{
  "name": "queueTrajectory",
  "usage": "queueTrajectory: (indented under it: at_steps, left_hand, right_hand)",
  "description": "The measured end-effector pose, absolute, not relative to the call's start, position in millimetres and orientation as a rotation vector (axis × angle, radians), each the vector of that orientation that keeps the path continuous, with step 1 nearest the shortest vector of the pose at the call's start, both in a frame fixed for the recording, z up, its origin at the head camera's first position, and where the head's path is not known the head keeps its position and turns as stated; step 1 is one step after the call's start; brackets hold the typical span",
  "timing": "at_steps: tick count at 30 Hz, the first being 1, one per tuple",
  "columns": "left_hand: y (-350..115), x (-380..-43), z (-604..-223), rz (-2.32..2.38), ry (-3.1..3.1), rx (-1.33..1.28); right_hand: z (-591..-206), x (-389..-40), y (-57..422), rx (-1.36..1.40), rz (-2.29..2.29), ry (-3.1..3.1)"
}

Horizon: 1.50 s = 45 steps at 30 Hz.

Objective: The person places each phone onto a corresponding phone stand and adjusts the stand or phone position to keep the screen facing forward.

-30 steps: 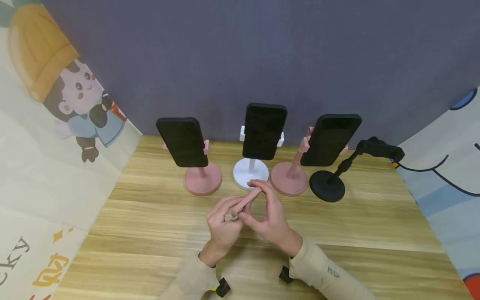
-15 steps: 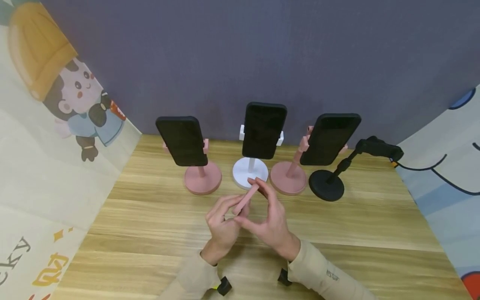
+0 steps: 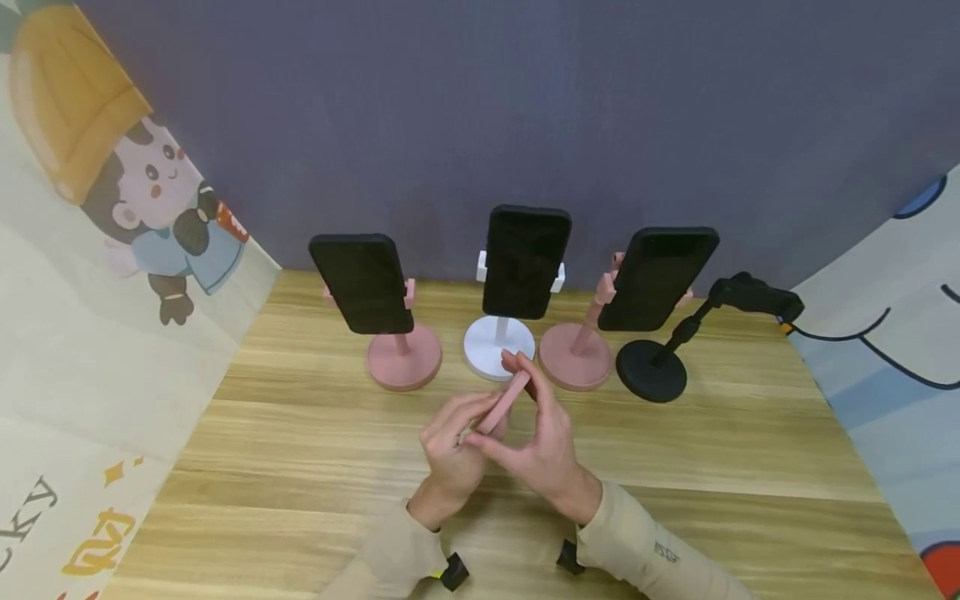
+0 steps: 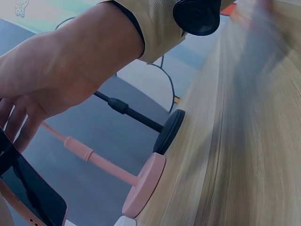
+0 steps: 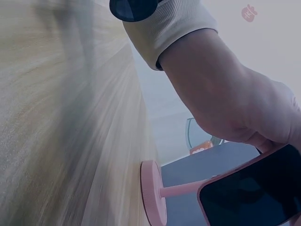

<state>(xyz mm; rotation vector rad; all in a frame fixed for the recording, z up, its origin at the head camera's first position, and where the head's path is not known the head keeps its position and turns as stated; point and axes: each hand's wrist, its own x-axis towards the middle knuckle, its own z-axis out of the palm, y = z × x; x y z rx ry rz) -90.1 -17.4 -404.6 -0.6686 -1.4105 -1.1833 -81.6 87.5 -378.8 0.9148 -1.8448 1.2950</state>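
Observation:
In the head view a slim pink phone [image 3: 504, 403] is held up between both hands, edge towards me. My left hand [image 3: 453, 450] grips its lower left side. My right hand [image 3: 551, 442] holds it by thumb and fingertips at opposite ends. The phone's dark screen [image 4: 35, 193] shows in the left wrist view beside the right hand [image 4: 56, 70]. From the right wrist the phone [image 5: 254, 193] appears with the left hand [image 5: 235, 103] behind it. Beyond the hands is a black phone stand [image 3: 652, 371] with an unoccupied clamp.
Three phones stand in clamps at the back: a left phone [image 3: 362, 283] on a pink stand [image 3: 405, 358], a middle phone [image 3: 527, 262] on a white stand [image 3: 480, 337], a right phone [image 3: 658, 279] on another pink stand [image 3: 573, 358]. A dark panel [image 3: 480, 108] rises behind the wooden table [image 3: 300, 467].
The phone and the left hand have shifted slightly to the right. The right hand keeps nearly the same place, its fingers still at the phone's ends. The stands have not moved.

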Motion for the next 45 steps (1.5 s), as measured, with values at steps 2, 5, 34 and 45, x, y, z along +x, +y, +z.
queueTrajectory:
  at_steps: [2,5,34,45]
  left_hand:
    - [-16,-90,-404,-1.175,-1.41,-0.67]
    - [-13,-91,-403,-1.166,-1.414,-0.667]
    - [9,-94,-445,-1.198,-1.874,-0.968]
    - [14,-89,-430,-1.307,-1.975,-1.12]
  right_hand:
    - [-379,-82,89,0.916,1.297,-1.839]
    - [-378,-84,93,0.916,1.297,-1.828]
    - [-378,-99,149,0.826,1.276,-1.774]
    - [-370,-108,172,0.856,1.296,-1.673]
